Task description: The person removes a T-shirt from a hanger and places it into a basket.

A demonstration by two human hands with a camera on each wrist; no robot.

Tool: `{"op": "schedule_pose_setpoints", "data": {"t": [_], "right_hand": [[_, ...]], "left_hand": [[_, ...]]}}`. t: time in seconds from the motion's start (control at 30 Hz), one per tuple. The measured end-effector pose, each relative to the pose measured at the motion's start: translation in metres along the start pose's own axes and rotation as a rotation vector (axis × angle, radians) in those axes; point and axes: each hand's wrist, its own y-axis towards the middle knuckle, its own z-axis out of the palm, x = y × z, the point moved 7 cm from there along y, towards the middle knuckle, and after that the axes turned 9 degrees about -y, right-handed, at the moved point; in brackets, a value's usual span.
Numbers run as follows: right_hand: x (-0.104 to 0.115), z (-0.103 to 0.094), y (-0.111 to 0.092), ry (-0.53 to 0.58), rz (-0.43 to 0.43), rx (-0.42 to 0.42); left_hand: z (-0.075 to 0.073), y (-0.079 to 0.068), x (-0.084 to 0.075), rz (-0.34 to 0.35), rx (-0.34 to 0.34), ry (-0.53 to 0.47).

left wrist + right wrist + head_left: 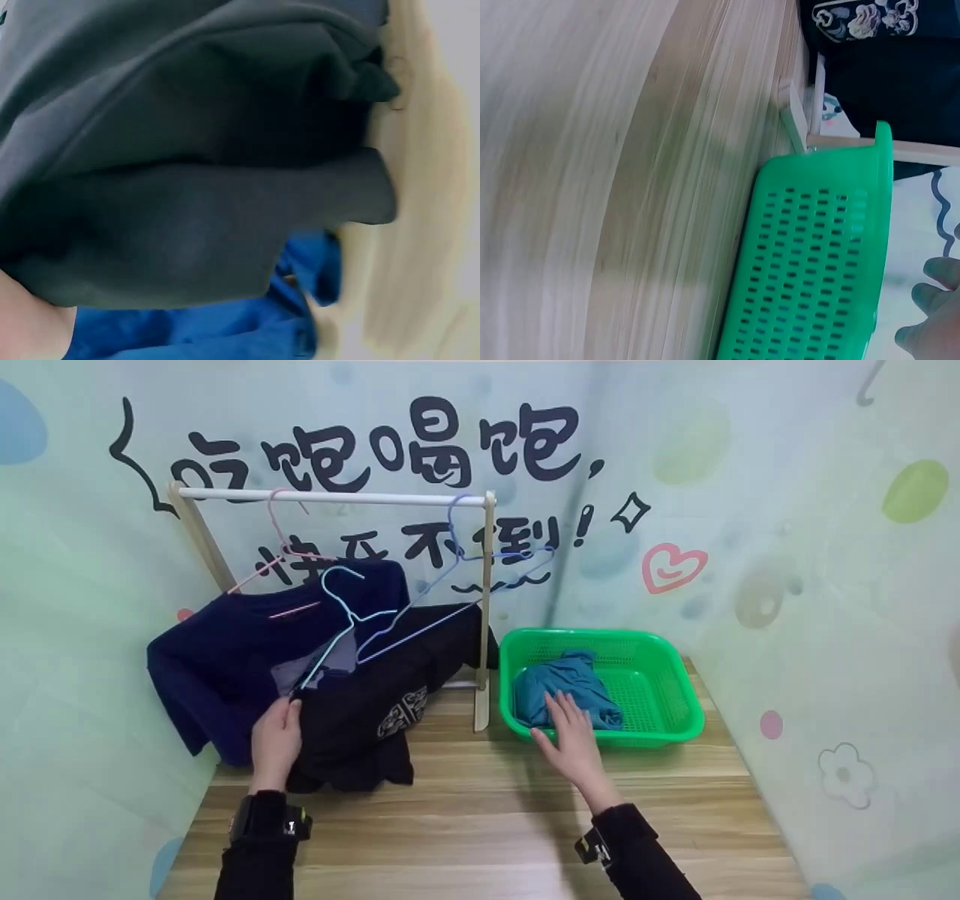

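My left hand [276, 739] grips the edge of a black garment [345, 727] with a pale patterned patch, beside the lower end of a light blue hanger [351, 619]. In the left wrist view the dark garment [187, 232] fills most of the picture, with blue cloth [225, 330] below it. My right hand [574, 746] reaches over the near rim of a green basket [679, 720], fingers extended at a crumpled teal garment [570, 690]. The right wrist view shows only some fingertips [934, 296] above the basket wall [802, 255].
A small rack with a white rail [375, 498] stands at the back left. From it hang a navy top [225, 652] on a pink hanger [276, 521] and a periwinkle hanger [450, 566]. The wooden tabletop [480, 825] meets printed cloth walls [817, 585].
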Motion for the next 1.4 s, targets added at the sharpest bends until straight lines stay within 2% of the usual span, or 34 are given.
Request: {"op": "schedule_pose_setpoints", "data": {"t": [0.27, 0.5, 0.63, 0.83, 1.03, 1.4], "right_hand": [[0.015, 0.005, 0.002, 0.061, -0.046, -0.047], [0.022, 0.006, 0.004, 0.103, -0.051, -0.054], [0.024, 0.009, 0.004, 0.161, -0.048, -0.036], [0.025, 0.013, 0.006, 0.317, -0.023, -0.013], [0.023, 0.014, 0.005, 0.401, 0.037, 0.0], [0.001, -0.004, -0.01, 0.331, 0.153, -0.142]], "left_hand": [[0.011, -0.014, 0.026, -0.065, 0.089, -0.027], [0.014, -0.028, 0.045, -0.056, 0.156, -0.051], [0.021, -0.037, 0.052, -0.022, 0.213, -0.06], [0.036, -0.047, 0.048, 0.09, 0.259, -0.105], [0.048, -0.053, 0.044, 0.129, 0.284, -0.12], [0.063, -0.052, 0.026, 0.177, 0.285, -0.079]]}}
